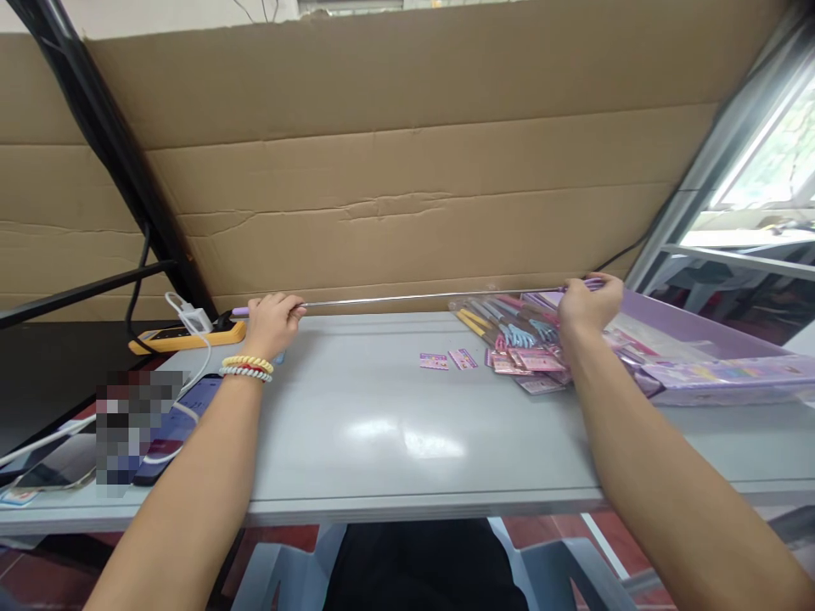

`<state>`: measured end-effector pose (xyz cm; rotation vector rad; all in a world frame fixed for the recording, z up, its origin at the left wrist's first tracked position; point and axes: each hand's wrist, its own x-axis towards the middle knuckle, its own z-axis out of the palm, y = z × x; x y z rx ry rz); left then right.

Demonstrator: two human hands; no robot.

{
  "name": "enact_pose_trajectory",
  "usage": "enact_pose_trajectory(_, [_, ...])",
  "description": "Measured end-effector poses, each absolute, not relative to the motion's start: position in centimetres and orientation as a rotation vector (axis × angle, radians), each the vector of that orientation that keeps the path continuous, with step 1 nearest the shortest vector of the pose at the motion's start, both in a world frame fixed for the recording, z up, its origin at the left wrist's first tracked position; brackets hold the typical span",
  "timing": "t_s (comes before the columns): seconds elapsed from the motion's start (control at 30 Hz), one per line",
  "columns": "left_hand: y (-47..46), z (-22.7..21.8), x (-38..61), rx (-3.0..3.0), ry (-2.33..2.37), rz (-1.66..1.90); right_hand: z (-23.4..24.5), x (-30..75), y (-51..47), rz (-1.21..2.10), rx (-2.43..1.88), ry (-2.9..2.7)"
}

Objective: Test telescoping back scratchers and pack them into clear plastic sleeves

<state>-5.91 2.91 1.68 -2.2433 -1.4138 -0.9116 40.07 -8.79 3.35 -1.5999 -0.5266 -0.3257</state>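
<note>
My left hand (272,327) is closed around one end of a long thin silver rod (395,299), and a purple end piece sticks out to its left. At the far right, my right hand (592,307) grips the rod's other end, where a bit of purple shows at the fingers. The rod runs level across the back of the table, in front of the cardboard. Below my right hand lie clear-bagged items (509,322) with yellow, blue and pink parts, their kind unclear. Printed pink cards (535,361) overlap beside them. Two small purple cards (434,361) lie apart, further left.
A lilac box (732,382) with clear packaging inside stands at the table's right. On the left are a yellow power strip (184,338) with a white charger, cables and a phone (207,395). Cardboard (395,170) walls the back of the grey table (382,407).
</note>
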Motion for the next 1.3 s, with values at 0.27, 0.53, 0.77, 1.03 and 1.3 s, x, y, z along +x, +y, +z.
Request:
enact_pose_trajectory(0.27, [-1.3,2.8,-0.8,-2.457,-1.285,-0.641,2.0,30.9,-8.6,-0.153,-1.682,-1.021])
enact_pose_trajectory(0.53, [-6.1,0.4,6.4,-2.536,-1.174,-0.531,-0.4,23.4,-9.8,-0.187,-1.529,-1.479])
enact_pose_trajectory(0.77, [-6.8,0.8,6.3,-2.504,-1.189,-0.487,-1.2,23.7,-9.6,-0.094,-1.503,-1.556])
enact_pose_trajectory(1.03, [-6.0,0.5,5.6,-2.74,-1.003,-0.547,-0.9,26.2,-8.4,0.257,-1.326,-1.355])
enact_pose_trajectory(1.3, [-5.0,-0.5,5.2,-2.905,-0.924,-0.309,-0.1,29.0,-8.1,0.56,-1.282,-1.124])
